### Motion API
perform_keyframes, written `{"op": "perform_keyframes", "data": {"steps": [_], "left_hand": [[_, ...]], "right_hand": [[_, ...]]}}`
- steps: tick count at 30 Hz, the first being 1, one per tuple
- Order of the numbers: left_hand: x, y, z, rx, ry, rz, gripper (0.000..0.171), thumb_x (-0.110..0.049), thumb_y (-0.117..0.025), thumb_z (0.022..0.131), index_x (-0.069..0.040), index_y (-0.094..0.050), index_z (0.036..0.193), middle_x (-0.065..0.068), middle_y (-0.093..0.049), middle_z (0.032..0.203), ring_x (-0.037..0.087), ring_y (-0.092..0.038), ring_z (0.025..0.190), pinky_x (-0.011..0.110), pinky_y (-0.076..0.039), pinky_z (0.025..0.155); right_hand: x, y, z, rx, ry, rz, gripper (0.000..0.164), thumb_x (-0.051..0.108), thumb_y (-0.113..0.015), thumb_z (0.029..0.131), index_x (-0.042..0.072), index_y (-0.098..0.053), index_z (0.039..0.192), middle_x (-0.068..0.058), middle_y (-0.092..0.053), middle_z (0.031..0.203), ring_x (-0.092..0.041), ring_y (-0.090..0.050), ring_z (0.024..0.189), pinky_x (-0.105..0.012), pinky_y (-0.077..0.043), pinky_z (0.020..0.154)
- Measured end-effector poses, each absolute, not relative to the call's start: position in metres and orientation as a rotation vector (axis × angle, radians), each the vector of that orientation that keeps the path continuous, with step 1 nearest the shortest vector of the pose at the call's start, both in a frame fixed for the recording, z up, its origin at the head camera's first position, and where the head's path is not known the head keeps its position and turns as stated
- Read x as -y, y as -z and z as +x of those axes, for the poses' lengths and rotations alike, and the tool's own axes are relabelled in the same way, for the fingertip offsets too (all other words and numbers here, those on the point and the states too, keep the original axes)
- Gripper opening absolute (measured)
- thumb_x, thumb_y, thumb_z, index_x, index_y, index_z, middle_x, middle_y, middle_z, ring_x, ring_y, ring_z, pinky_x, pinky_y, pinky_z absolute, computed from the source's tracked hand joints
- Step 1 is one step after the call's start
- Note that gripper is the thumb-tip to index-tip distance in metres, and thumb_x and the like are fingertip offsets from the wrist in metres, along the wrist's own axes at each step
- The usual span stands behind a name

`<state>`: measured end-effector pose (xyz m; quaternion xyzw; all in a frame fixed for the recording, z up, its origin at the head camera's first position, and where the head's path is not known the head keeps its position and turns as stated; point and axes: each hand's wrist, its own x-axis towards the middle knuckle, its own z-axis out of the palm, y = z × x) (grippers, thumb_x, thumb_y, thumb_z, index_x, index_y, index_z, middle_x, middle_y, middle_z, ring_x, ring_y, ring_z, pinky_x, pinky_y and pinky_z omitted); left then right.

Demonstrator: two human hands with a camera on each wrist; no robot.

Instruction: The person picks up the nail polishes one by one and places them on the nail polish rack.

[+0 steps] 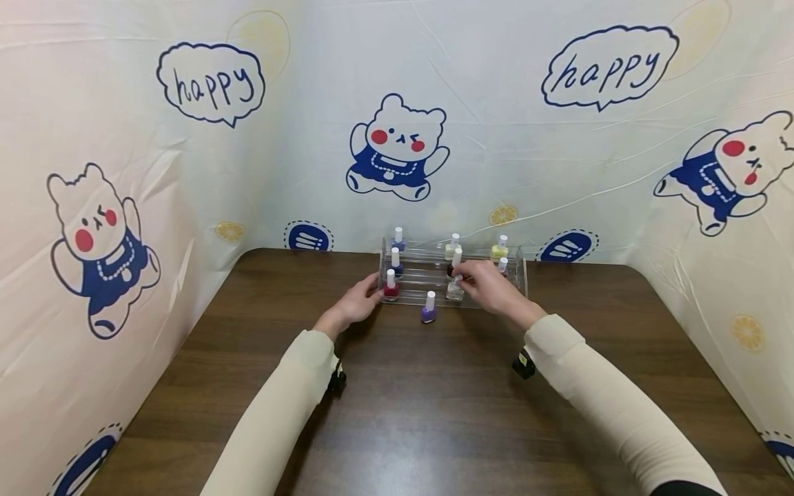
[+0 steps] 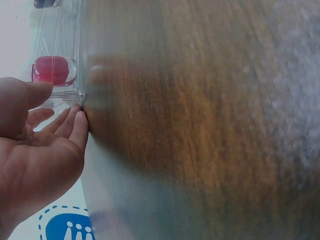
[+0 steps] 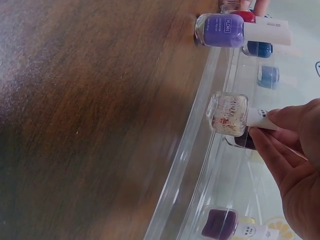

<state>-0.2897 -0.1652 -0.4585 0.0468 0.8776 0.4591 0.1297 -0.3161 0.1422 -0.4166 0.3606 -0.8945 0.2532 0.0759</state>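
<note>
My right hand (image 1: 486, 284) pinches the white cap of a clear nail polish bottle (image 3: 230, 115) with flecks in it, between thumb and fingertips. The bottle is at the front tier of a clear stepped display rack (image 1: 415, 297). At the rack's left end, my left hand (image 1: 358, 301) touches the front corner with its fingertips, thumb close to a red nail polish bottle (image 2: 51, 70). A purple nail polish bottle (image 1: 429, 311) with a white cap stands upright on the table, just before the rack.
Blue bottles (image 1: 396, 267) stand behind the red one. Farther along the rack are a yellow bottle (image 1: 498, 251) and a dark purple bottle (image 3: 220, 223). The rack stands near the back of the brown wooden table (image 1: 409, 399), before a printed cloth (image 1: 496, 158).
</note>
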Motion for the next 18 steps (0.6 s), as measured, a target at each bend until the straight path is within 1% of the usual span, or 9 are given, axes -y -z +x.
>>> {"op": "perform_keyframes", "data": {"steps": [5, 12, 18], "left_hand": [[0.1653, 0.4586, -0.2893, -2.548, -1.339, 0.133, 0.059, -0.02, -0.048, 0.109, -0.017, -0.026, 0.163, 0.014, -0.037, 0.163, 0.036, -0.029, 0.152, 0.059, -0.02, 0.123], [0.1647, 0.4566, -0.2876, -2.536, -1.349, 0.128, 0.059, -0.02, -0.047, 0.109, -0.018, -0.025, 0.164, 0.014, -0.036, 0.163, 0.036, -0.028, 0.152, 0.058, -0.02, 0.123], [0.1648, 0.4577, -0.2882, -2.531, -1.355, 0.123, 0.059, -0.021, -0.048, 0.109, -0.019, -0.026, 0.164, 0.013, -0.036, 0.163, 0.036, -0.029, 0.152, 0.059, -0.021, 0.122]], "right_hand": [[-0.1414, 0.4178, -0.3161, 2.69, -0.752, 1.082, 0.016, -0.004, -0.066, 0.095, -0.003, -0.073, 0.109, -0.018, -0.074, 0.106, -0.027, -0.072, 0.093, -0.041, -0.061, 0.081], [-0.1414, 0.4198, -0.3171, 2.694, -0.751, 1.084, 0.017, -0.005, -0.066, 0.094, -0.006, -0.073, 0.11, -0.02, -0.074, 0.107, -0.028, -0.072, 0.093, -0.042, -0.061, 0.081], [-0.141, 0.4206, -0.3175, 2.703, -0.762, 1.081, 0.017, -0.005, -0.066, 0.094, -0.005, -0.073, 0.11, -0.02, -0.074, 0.107, -0.028, -0.072, 0.093, -0.042, -0.061, 0.081]]}}
